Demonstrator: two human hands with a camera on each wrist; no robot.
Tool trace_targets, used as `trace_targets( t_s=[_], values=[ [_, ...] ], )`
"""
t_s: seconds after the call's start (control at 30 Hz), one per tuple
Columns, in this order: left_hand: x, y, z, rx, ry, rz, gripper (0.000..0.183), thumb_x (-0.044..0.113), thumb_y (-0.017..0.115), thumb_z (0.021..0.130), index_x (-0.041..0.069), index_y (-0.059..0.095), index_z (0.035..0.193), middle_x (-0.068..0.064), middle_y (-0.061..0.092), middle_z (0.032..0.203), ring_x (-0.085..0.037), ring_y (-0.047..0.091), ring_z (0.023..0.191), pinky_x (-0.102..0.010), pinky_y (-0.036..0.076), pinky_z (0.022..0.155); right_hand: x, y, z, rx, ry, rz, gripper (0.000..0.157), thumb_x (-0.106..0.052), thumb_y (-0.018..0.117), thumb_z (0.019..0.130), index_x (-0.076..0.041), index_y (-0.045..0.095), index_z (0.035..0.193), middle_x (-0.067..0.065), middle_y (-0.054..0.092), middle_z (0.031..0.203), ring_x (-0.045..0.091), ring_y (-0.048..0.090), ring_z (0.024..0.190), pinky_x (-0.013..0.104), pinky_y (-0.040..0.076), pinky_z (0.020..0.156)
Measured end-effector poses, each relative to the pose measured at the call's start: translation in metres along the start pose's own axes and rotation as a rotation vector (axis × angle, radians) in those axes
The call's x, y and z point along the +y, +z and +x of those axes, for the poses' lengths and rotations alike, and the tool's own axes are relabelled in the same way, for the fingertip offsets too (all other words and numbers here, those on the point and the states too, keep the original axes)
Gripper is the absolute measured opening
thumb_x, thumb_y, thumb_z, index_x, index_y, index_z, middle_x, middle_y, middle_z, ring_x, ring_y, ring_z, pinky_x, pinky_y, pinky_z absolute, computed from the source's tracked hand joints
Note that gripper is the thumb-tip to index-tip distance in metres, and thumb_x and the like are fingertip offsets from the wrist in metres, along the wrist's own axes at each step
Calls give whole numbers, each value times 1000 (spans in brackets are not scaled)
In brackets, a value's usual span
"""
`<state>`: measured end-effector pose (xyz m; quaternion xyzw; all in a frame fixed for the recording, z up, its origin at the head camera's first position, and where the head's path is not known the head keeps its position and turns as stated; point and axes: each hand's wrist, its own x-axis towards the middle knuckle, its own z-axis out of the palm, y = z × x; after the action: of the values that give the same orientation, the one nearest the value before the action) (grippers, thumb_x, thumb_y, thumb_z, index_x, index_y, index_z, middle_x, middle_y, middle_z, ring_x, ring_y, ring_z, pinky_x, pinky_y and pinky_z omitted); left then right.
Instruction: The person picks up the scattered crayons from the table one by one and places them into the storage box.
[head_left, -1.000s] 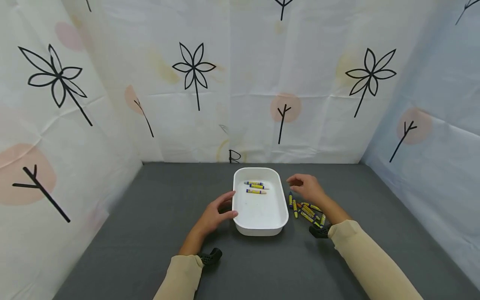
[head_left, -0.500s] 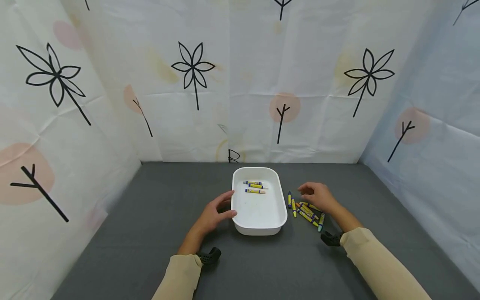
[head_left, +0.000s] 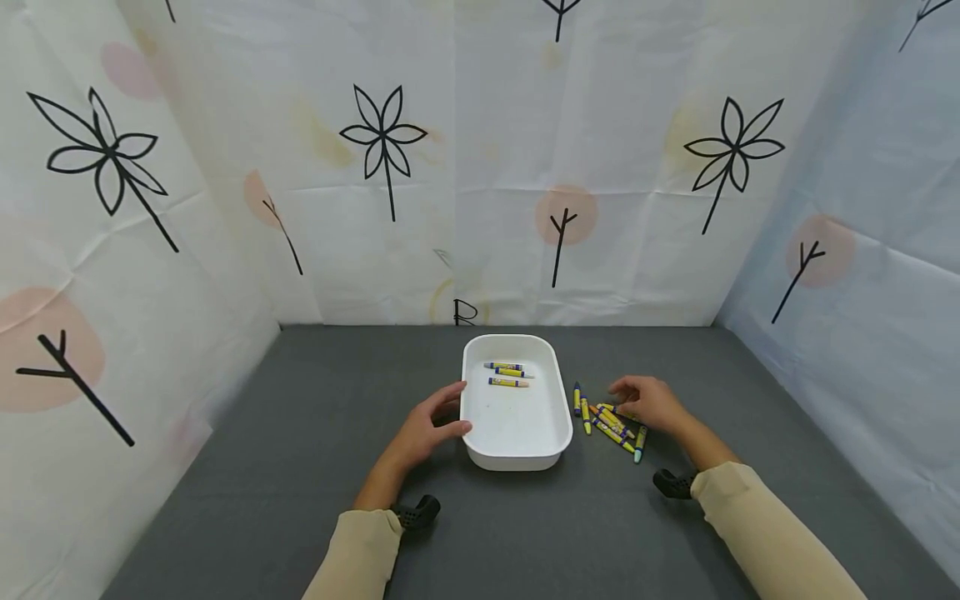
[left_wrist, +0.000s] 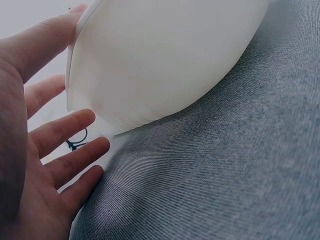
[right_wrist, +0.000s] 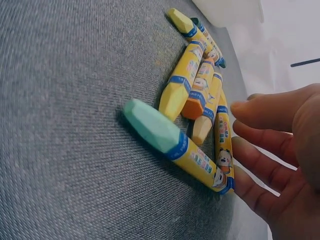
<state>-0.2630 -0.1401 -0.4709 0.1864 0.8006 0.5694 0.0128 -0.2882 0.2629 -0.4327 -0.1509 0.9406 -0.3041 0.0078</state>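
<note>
My left hand [head_left: 427, 429] rests at the left rim of a white rectangular tray [head_left: 517, 429]; in the left wrist view its thumb and fingers are spread about the tray's wall. Three yellow-wrapped oil pastels [head_left: 508, 382] lie inside, toward the far end. Right of the tray, my right hand [head_left: 652, 404] is over the far side of a loose pile of oil pastels [head_left: 613, 429]. In the right wrist view its fingertips are next to a yellow-wrapped pastel [right_wrist: 224, 145], with no pastel gripped. A mint-green pastel [right_wrist: 155, 127] lies nearest that camera.
Two oil pastels [head_left: 586, 415] lie between the tray and the pile. Dark grey cloth [head_left: 360, 367] covers the table. Printed white fabric walls [head_left: 480, 167] stand behind and on both sides.
My right hand has moved right and nearer, from beside the tray to the pile's far side, and lowered toward the pastels. My left hand stays at the tray.
</note>
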Motion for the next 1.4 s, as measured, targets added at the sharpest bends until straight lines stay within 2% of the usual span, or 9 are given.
trace_targets(
  t_s=[0.2, 0.33, 0.43, 0.57, 0.63, 0.73, 1.07, 1.3, 1.4],
  values=[
    [1, 0, -1, -3, -17, -4, 65, 21, 74, 86, 23, 47, 145, -8, 49, 143, -31, 49, 126, -56, 39, 101, 3, -2, 0, -71, 19, -10, 29, 4, 69, 84, 4, 64, 112, 13, 65, 96, 32, 61, 89, 46, 51, 73],
    [0, 1, -1, -3, -5, -16, 64, 20, 73, 87, 21, 47, 145, -9, 49, 143, -32, 49, 126, -57, 38, 101, 6, -3, 2, -102, 27, -23, 29, 4, 69, 84, 3, 64, 113, 12, 65, 95, 30, 61, 87, 45, 51, 71],
    [9, 0, -3, -12, 1, -21, 64, 15, 71, 88, 15, 45, 146, -13, 47, 144, -36, 48, 127, -58, 37, 101, 6, -3, 3, -113, 21, -30, 29, 3, 68, 84, 4, 64, 113, 11, 65, 93, 28, 61, 84, 44, 50, 69],
    [9, -1, -3, -13, -11, -15, 65, 19, 73, 88, 17, 45, 146, -12, 48, 143, -35, 48, 127, -58, 37, 101, 5, -3, 4, -120, 20, -38, 29, 4, 68, 85, 4, 64, 113, 9, 63, 91, 24, 59, 79, 42, 49, 67],
    [0, 0, 0, -7, -12, -10, 66, 25, 75, 86, 23, 47, 145, -9, 50, 141, -31, 50, 126, -57, 38, 101, 4, -2, 5, -125, 19, -42, 29, 3, 68, 85, 4, 64, 113, 8, 63, 90, 22, 58, 78, 41, 49, 67],
    [-1, -1, 0, -10, -11, -11, 67, 26, 75, 86, 22, 46, 146, -9, 50, 141, -31, 50, 126, -56, 38, 101, 4, -2, 6, -129, 17, -45, 28, 3, 67, 85, 2, 65, 113, 7, 62, 89, 21, 58, 77, 41, 48, 67],
    [-2, -1, 0, -17, 20, -16, 65, 20, 73, 87, 18, 45, 146, -13, 50, 141, -35, 50, 125, -57, 40, 99, 3, -4, 9, -57, -12, -28, 24, 2, 63, 89, 2, 65, 113, 14, 63, 97, 31, 59, 89, 48, 49, 75],
    [0, 0, 0, -15, 6, -23, 66, 14, 73, 88, 12, 43, 147, -15, 48, 142, -38, 48, 127, -60, 37, 100, -5, -6, 14, 16, 12, 74, 26, 2, 61, 92, 4, 62, 118, 18, 62, 105, 29, 61, 88, 39, 51, 66],
    [9, 0, -2, -23, 5, -30, 66, 12, 72, 88, 7, 42, 147, -20, 47, 142, -43, 46, 128, -62, 35, 100, -10, -8, 17, 49, -4, 84, 26, 2, 60, 93, 4, 62, 119, 20, 62, 106, 29, 61, 86, 37, 51, 64]
  ],
)
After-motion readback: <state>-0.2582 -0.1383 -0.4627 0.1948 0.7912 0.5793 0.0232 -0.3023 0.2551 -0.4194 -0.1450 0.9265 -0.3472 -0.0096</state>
